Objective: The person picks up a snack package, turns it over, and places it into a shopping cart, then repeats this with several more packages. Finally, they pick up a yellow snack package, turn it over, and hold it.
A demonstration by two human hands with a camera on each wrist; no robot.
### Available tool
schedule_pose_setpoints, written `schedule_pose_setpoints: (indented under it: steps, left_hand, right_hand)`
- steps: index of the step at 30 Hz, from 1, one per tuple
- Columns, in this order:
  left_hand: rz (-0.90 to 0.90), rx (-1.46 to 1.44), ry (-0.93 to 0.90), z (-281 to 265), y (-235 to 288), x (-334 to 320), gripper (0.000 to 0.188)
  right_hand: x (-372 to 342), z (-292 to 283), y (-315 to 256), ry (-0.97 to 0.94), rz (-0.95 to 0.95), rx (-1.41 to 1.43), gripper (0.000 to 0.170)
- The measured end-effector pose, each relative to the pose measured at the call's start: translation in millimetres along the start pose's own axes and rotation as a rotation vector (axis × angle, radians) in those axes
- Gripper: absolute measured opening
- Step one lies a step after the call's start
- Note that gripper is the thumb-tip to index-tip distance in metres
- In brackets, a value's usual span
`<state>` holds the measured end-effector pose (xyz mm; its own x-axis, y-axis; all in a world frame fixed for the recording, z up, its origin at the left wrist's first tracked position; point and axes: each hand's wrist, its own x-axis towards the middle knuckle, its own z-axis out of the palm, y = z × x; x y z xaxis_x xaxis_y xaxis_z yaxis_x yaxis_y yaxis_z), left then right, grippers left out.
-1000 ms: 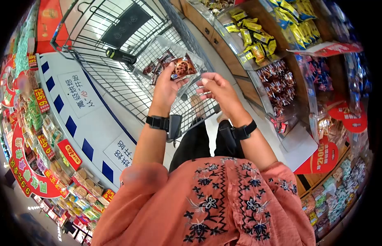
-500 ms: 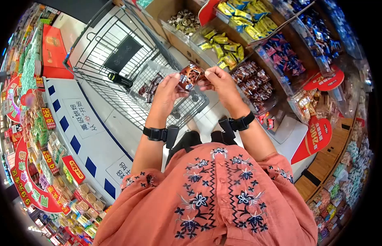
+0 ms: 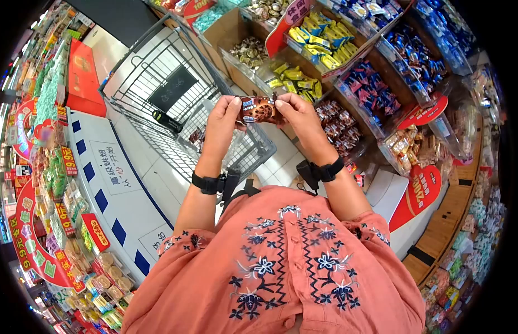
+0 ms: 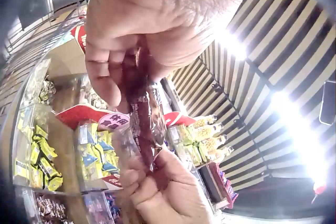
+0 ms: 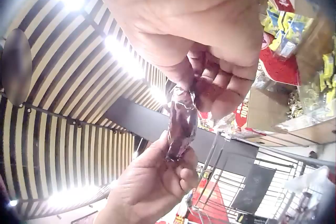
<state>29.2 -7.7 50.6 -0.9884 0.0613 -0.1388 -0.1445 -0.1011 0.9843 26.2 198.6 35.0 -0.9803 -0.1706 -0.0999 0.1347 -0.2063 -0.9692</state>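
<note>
A small brown wrapped snack packet [image 3: 261, 110] with a cookie picture is stretched between both hands, its printed face up towards the head. My left hand [image 3: 220, 127] pinches the packet's left end between thumb and fingers. At the opposite end, the thumb and fingers of my right hand [image 3: 303, 121] pinch the wrapper. The left wrist view shows the shiny packet [image 4: 148, 124] edge-on between the two hands. Behind the left hand, a clear plastic container [image 3: 207, 125] with similar dark packets [image 3: 196, 137] sits in the shopping cart, partly hidden.
The wire shopping cart [image 3: 153, 142] stands ahead, with a dark cylindrical object [image 3: 167, 121] in it. To the right are bins of yellow packets [image 3: 325, 42], brown packets [image 3: 339, 125] and blue packets [image 3: 417, 53]. A white counter [image 3: 117, 186] and shelves of packaged snacks [image 3: 64, 206] line the left.
The left hand has lifted the packet from over the container in the cart. The right hand, apart and without it a second ago, has come to grip its other end.
</note>
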Motion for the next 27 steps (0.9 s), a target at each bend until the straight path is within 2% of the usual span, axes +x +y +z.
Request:
schedule_pose_setpoints:
  steps: [4,8,12,16,20,23,24,27]
  left_hand:
    - [0.102,0.153,0.100,3,0,2,0.028]
    - [0.284,0.517,0.263,7,1,3,0.031]
    - [0.401,0.597,0.374,8,-10,16,0.033]
    - [0.066,0.246,0.135,4,14,17,0.036]
    - [-0.074,0.037,-0.049,-1,18,19,0.042]
    - [-0.153,-0.006,-0.151,-1,12,18,0.040]
    - [-0.188,0.063,-0.171,0,9,20,0.035]
    - [-0.116,0.031,-0.164,6,6,18,0.030]
  right_hand:
    - [5,5,4,-0.004,-0.069,-0.052,0.018]
    - [8,7,1,-0.012,-0.094,-0.076,0.016]
    - [10,13,-5,-0.002,-0.125,-0.057,0.016]
    - [12,8,-11,-0.005,-0.072,-0.026,0.016]
    - [14,1,-15,0.012,-0.072,0.037,0.015]
    - [15,-6,-12,0.049,-0.078,0.063,0.015]
    - [13,-7,-14,0.062,-0.077,0.047,0.015]
    - [13,-11,-13,0.073,-0.072,0.044,0.016]
